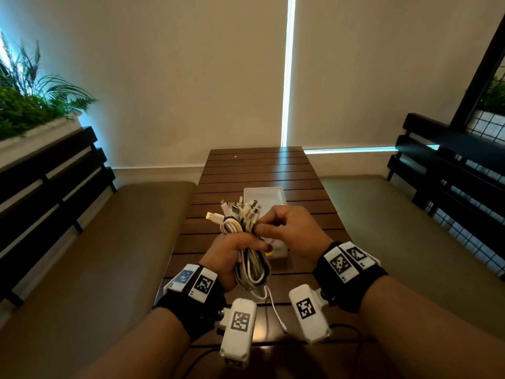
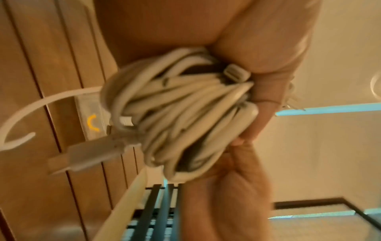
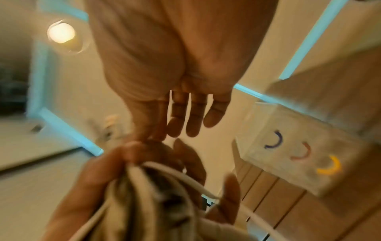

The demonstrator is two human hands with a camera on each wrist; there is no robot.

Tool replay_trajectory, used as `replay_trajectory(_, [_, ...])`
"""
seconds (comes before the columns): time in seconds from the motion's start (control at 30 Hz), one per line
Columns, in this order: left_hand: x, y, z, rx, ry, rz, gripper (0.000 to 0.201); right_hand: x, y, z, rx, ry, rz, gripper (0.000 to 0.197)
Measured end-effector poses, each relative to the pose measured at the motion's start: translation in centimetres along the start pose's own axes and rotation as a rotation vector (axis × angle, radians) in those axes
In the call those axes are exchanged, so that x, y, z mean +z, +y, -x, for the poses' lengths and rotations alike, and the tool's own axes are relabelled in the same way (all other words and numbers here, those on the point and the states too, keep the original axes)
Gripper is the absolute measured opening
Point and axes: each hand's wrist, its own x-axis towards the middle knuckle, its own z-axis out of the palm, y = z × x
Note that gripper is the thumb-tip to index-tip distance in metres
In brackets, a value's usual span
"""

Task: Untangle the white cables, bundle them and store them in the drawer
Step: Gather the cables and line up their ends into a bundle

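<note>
Slatted wooden table between cushioned benches.

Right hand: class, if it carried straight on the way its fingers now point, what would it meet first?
The right hand points left at the cable bundle held upright by the left hand; its fingertips already pinch there, so it would press into the cables first, though depth is hard to judge.

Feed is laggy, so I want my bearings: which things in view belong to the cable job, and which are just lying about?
Job:
- white cable bundle, gripped by left hand
- right hand, pinching the bundle's top
- loose cable end trailing onto the table
- small drawer box behind

Lying about:
- wooden table
- benches
- plants
</note>
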Motion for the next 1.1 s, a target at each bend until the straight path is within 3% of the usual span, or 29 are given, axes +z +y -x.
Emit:
replay_trajectory(0.03, [0.1,0.2,0.1,-0.024,-0.043,0.043,0.023,-0.2,0.6,0.2,0.074,-0.029,-0.170,0.046])
replay_trajectory(0.1, [0.3,0.6,0.3,-0.037,-0.135,0.139,0.016,-0.1,2.1,0.7,0.223,-0.226,-0.439,0.080])
replay_trajectory(0.2, [0.4,1.0,0.5,-0.045,-0.222,0.222,0.010,0.7,2.8,1.9,0.198,-0.539,-0.419,0.092])
replay_trajectory(0.27, [0.2,0.8,0.4,-0.046,-0.228,0.230,0.011,0.6,2.2,2.1,0.187,-0.613,-0.354,0.088])
replay_trajectory(0.4, [-0.1,0.3,0.4,-0.052,-0.230,0.275,0.017,-0.2,1.1,1.7,0.149,-0.612,0.045,0.060])
replay_trajectory(0.5, [-0.2,0.6,0.5,-0.027,-0.181,0.284,0.019,0.1,1.5,1.9,0.039,-0.486,0.373,0.052])
replay_trajectory(0.6, [-0.6,1.4,0.3,0.004,-0.085,0.267,0.015,-0.5,2.2,2.3,-0.021,-0.351,0.378,0.029])
replay_trajectory(0.63, [-0.8,1.5,0.2,0.012,-0.046,0.276,0.010,-0.7,2.5,2.4,0.007,-0.355,0.391,0.024])
replay_trajectory(0.73, [-1.2,1.4,0.2,0.016,0.036,0.332,0.030,-0.1,3.1,2.9,0.136,-0.504,0.461,0.026])
replay_trajectory(0.8, [-0.9,1.2,0.2,0.049,0.031,0.383,0.028,0.8,3.6,3.0,0.201,-0.585,0.428,0.027])
replay_trajectory(0.9, [-1.1,0.9,-0.1,0.092,0.037,0.441,0.009,0.9,4.2,3.1,0.255,-0.624,0.397,0.040])
replay_trajectory(1.0, [-1.6,1.1,-0.2,0.090,0.041,0.435,0.006,0.3,4.4,2.8,0.256,-0.505,0.003,0.071])
replay_trajectory(1.1, [-1.5,1.1,-0.2,0.043,0.015,0.399,0.019,1.1,3.5,2.3,0.221,-0.427,-0.309,0.057])
